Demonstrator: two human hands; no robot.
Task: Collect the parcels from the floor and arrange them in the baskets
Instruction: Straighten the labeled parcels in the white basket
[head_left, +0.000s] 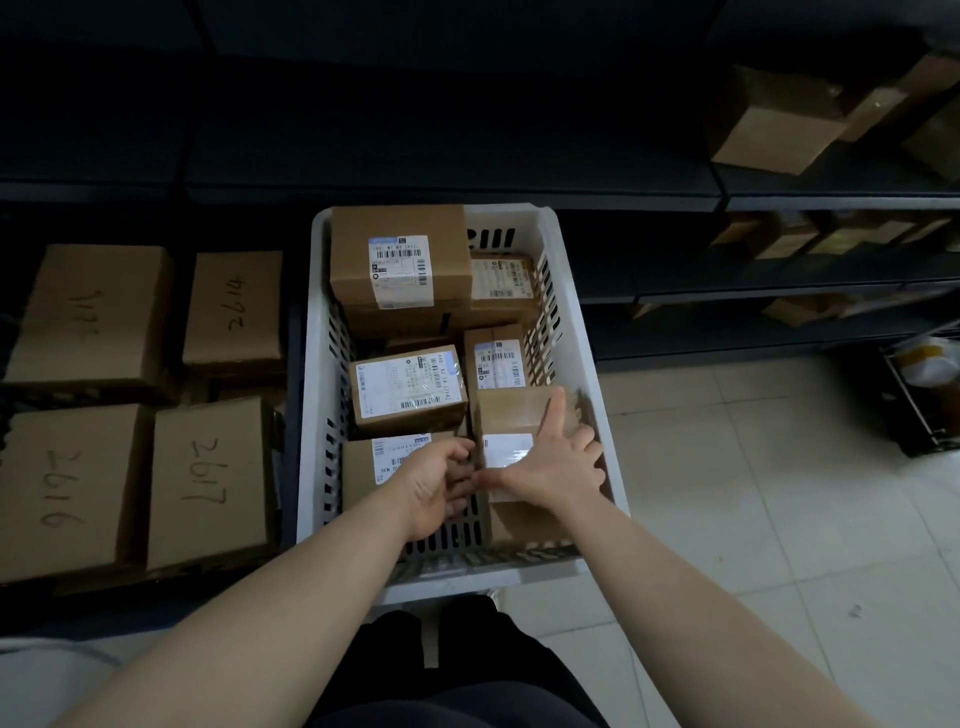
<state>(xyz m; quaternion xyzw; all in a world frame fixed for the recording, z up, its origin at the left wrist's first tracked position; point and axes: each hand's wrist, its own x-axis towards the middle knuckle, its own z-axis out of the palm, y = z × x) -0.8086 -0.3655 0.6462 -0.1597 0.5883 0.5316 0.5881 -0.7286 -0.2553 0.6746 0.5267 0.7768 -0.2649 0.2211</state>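
We hold the brown parcel (519, 410) in the near right corner of the white slotted basket (587, 364), close against its right wall. Our right hand (558, 462) spans its top, index finger straight and the other fingers (589, 439) bent over the right edge. Our left hand (441, 480) curls its fingers round the left edge, probably to ease it down beside the labelled parcel (374, 467).

Bare forearms (696, 582), black trousers (467, 675)
Left hand (436, 486) and right hand (558, 467) are uncovered; the loose dark cloth fills the bottom centre.
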